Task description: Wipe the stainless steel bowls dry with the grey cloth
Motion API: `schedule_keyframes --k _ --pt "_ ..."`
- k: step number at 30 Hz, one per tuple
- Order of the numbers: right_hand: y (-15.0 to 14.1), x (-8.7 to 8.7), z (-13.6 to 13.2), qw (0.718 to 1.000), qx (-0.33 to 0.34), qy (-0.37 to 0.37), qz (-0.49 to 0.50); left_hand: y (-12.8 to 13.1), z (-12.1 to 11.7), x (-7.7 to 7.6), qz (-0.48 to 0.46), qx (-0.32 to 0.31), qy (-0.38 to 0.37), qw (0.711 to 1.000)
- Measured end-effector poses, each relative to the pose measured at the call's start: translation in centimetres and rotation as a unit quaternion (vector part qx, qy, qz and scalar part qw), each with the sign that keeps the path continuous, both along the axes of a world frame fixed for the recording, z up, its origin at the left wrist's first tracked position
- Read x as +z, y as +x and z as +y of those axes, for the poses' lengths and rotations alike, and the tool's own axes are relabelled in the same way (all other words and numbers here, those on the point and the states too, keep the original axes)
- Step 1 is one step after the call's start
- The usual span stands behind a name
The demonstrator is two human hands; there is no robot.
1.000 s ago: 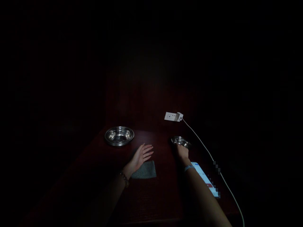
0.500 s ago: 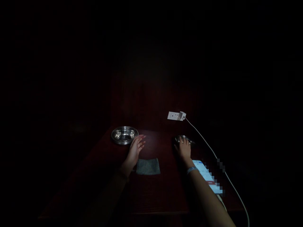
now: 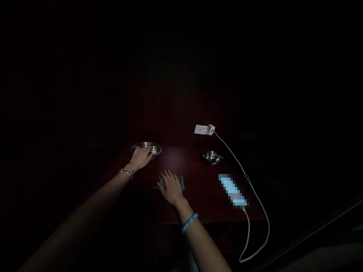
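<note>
A round steel bowl [image 3: 157, 152] with a wide rim stands at the far left of the dark red table. My left hand [image 3: 138, 158] reaches over its near side, fingers stretched out and apart across the bowl's inside; whether the fingertips touch the metal I cannot tell. Closer in, my right hand [image 3: 171, 189] lies flat with spread fingers on a grey-green cloth [image 3: 182, 182], covering most of it. A smaller steel bowl [image 3: 212, 159] sits at the far right, with neither hand near it.
A lit phone [image 3: 234, 192] lies on the right of the table [image 3: 198, 204]. Its white cable [image 3: 257, 196] loops past the table's edge up to a charger [image 3: 210, 130] in a wall socket [image 3: 200, 129]. The surroundings are very dark.
My left hand has moved from beside the large bowl to over it. My right hand has left the small bowl and come left onto the cloth. The view has shifted slightly.
</note>
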State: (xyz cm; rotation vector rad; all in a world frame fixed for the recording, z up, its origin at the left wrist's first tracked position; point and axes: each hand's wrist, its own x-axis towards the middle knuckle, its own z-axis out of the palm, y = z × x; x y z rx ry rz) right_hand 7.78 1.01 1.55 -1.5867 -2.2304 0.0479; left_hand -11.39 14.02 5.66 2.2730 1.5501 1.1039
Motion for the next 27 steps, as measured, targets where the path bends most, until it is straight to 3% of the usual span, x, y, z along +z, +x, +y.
schedule_keyframes --k 3,6,15,19,27 --pt "0.3 -1.1 -0.2 1.0 0.002 0.003 0.004 -0.5 0.1 -0.3 0.174 0.014 -0.018 0.984" --pt "0.4 -1.4 -0.5 1.0 0.007 0.023 0.009 -0.8 0.0 -0.4 0.235 0.005 -0.036 0.971" --pt "0.4 -1.4 -0.8 0.999 0.011 0.036 0.034 -1.5 0.1 0.3 0.211 -0.032 -0.028 0.977" --pt "0.3 -1.3 -0.9 0.998 0.012 0.035 0.04 -2.4 0.2 0.6 0.179 -0.026 0.011 0.983" --pt "0.4 -1.5 -0.8 0.998 0.013 0.03 0.051 -3.3 -0.2 1.8 0.203 -0.014 0.09 0.975"
